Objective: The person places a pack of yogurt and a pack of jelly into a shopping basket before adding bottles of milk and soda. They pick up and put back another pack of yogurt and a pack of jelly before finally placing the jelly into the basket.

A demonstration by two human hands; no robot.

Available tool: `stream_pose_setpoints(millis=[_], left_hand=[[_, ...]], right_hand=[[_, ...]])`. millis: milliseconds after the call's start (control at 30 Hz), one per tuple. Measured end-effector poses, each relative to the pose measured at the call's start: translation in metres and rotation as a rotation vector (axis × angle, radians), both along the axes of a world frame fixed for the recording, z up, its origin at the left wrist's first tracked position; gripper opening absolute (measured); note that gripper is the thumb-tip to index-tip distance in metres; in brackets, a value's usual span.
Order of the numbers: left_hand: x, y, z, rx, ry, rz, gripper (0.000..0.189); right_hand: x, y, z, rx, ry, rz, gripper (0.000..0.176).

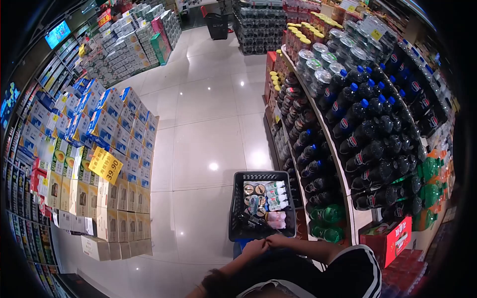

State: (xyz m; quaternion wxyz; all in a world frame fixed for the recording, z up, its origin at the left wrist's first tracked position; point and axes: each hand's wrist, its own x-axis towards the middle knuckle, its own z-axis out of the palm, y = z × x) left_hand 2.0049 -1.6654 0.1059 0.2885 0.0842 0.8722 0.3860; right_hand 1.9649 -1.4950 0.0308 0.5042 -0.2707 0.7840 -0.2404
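Having left hand (255,247) and right hand (276,241) close together, at near side of black basket (261,176) with small bottles (277,195) inside, beside drink shelf (349,208); cannot tell opening of fingers or any grip.

Glossy smooth floor tiles (201,149), matt black plastic basket (232,206).

Sleeve (365,263), lower right of frame: black with white stripes. Bottle caps (353,87), upper right: blue. Price sign (106,166), left: yellow. Shopping basket (232,208), bottom center: black. Floor tiles (198,149), center: glossy off-white.
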Motion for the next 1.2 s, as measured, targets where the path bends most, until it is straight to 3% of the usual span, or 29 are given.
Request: stream_pose_setpoints(millis=[133,200,233,367,567,733,900,1033,1100,1200], left_hand=[[-0.036,-0.002,0.008,-0.065,0.038,-0.073,0.028],[-0.053,-0.003,0.010,-0.097,0.045,-0.069,0.028],[-0.062,-0.001,0.012,-0.140,0.060,-0.044,0.027],[-0.091,0.001,0.006,-0.085,0.131,0.044,0.024],[-0.131,0.017,0.007,-0.101,0.064,0.022,0.022],[-0.165,0.026,0.003,-0.105,0.067,0.063,0.025],[-0.204,0.031,-0.001,-0.180,0.149,0.118,0.024],[-0.235,0.028,-0.005,-0.194,0.202,0.240,0.019],[-0.251,0.025,-0.004,-0.192,0.208,0.296,0.018],[-0.272,0.020,-0.008,-0.224,0.273,0.356,0.017]], right_hand=[[-0.008,0.006,0.092,0.202,0.022,-0.111,0.035],[-0.007,0.002,0.110,0.173,0.110,-0.431,0.040],[-0.017,-0.004,0.114,0.219,0.168,-0.430,0.035],[-0.042,0.009,0.091,-0.005,0.410,-0.314,0.031],[-0.089,0.028,0.085,-0.070,0.531,-0.245,0.030],[-0.140,0.039,0.084,-0.154,0.531,-0.245,0.030],[-0.194,0.039,0.066,-0.079,0.498,-0.118,0.036],[-0.244,0.031,0.074,-0.058,0.339,-0.083,0.031],[-0.267,0.028,0.077,-0.279,0.587,-0.151,0.021],[-0.332,0.041,0.185,-0.373,0.868,-0.542,0.018]])
